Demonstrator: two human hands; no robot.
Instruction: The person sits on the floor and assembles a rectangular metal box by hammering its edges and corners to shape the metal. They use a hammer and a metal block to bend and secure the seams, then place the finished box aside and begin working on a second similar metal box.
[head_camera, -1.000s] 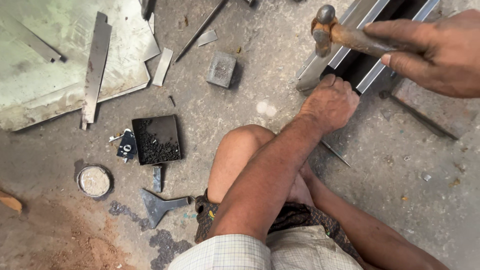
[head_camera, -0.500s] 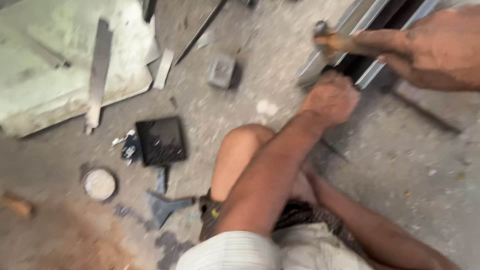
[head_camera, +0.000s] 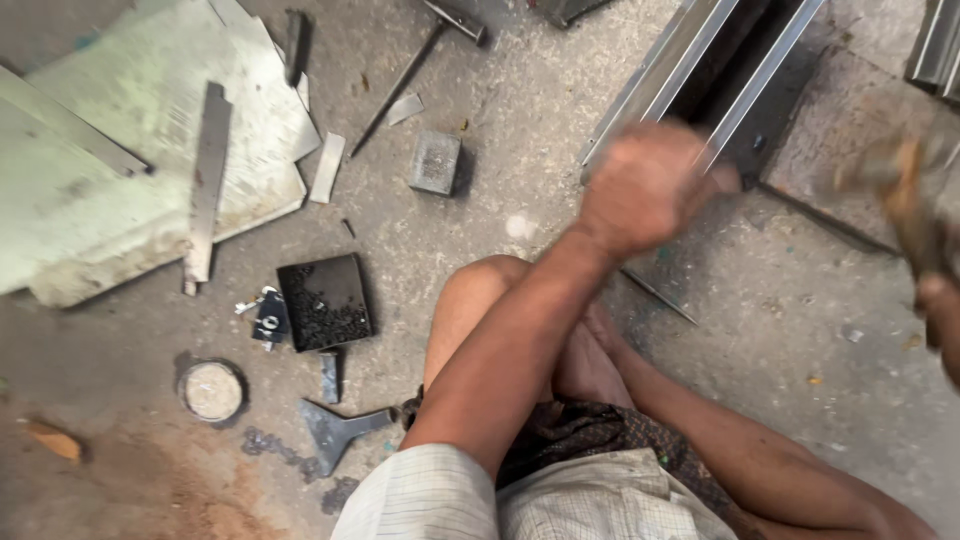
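The left hand (head_camera: 645, 185) is balled with its fingers together at the near end of the frame (head_camera: 700, 80), a set of pale metal channels with a dark gap between them that runs away from the knuckles toward the top of the view; blur hides whether those fingers pinch a small tool or only press on the metal. The right hand (head_camera: 935, 300) sits at the picture's edge, mostly cut off, fingers clamped round the wooden handle of a hammer (head_camera: 905, 180), whose head is raised and smeared by motion, well apart from the left fist and off to its outer side. The chief risk, as I judge it, is to the left knuckles: they lie right where a blow on the frame end would land, and a slightly off swing could strike them instead of the metal. A glancing hit could also make the frame jump or slide on the gritty floor (head_camera: 560, 250), since only that one fist steadies it. The bare knee (head_camera: 480, 300) lies just below the fist, and a sharp metal strip (head_camera: 660, 297) beside it could cut skin if the frame kicks back.
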